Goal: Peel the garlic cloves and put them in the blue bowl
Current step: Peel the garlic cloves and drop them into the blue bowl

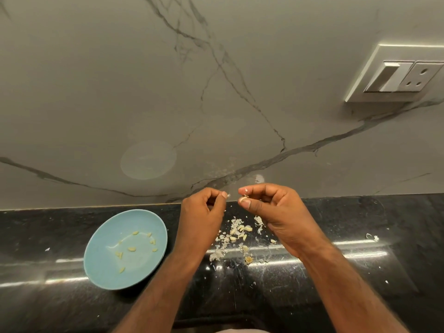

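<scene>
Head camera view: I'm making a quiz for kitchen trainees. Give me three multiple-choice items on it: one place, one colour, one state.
1. Where is the bowl? A) in a sink B) on the counter, left of the left hand C) on a shelf
2. The counter's colour? A) black B) white C) red
3. The right hand is: A) lying flat B) holding a knife C) pinching a garlic clove

B: it stands on the counter beside that arm.
A: dark glossy stone.
C: the clove shows between thumb and fingertip.

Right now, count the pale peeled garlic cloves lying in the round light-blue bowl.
7 cloves in the blue bowl: two far, two right, one centre, one left (maybe a pair), one near.
</scene>
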Demonstrator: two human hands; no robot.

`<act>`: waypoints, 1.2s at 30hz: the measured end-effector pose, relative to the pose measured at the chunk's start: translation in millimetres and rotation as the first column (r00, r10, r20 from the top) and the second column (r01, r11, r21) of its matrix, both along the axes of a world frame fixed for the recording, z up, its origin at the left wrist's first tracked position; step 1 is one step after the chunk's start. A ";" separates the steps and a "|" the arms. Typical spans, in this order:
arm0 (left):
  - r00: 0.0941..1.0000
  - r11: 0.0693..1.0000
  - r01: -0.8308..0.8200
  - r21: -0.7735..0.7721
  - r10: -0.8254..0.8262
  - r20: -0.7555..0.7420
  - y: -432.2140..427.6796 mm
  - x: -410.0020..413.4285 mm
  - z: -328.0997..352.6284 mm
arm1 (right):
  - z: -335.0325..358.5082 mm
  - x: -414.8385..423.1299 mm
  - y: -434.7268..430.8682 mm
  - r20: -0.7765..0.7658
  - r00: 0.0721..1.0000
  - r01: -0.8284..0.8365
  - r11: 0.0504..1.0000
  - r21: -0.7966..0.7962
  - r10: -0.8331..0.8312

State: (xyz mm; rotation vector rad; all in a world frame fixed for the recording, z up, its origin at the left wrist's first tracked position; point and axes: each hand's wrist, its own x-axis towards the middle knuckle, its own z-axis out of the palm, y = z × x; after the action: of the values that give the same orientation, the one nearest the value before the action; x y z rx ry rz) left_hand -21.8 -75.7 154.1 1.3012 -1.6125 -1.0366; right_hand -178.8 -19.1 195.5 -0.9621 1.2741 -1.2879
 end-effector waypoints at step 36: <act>0.982 0.887 -0.131 0.443 0.179 -0.067 23.6 17.0 -96.6 | -64.1 103.9 -49.1 -0.266 0.933 -0.205 0.965 0.161 0.243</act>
State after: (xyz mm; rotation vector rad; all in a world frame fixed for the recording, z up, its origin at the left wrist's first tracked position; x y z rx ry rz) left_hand -4.8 -52.1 57.4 1.6084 -1.2082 -1.3941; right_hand -74.9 -68.1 131.4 -1.1920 1.4016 -0.8997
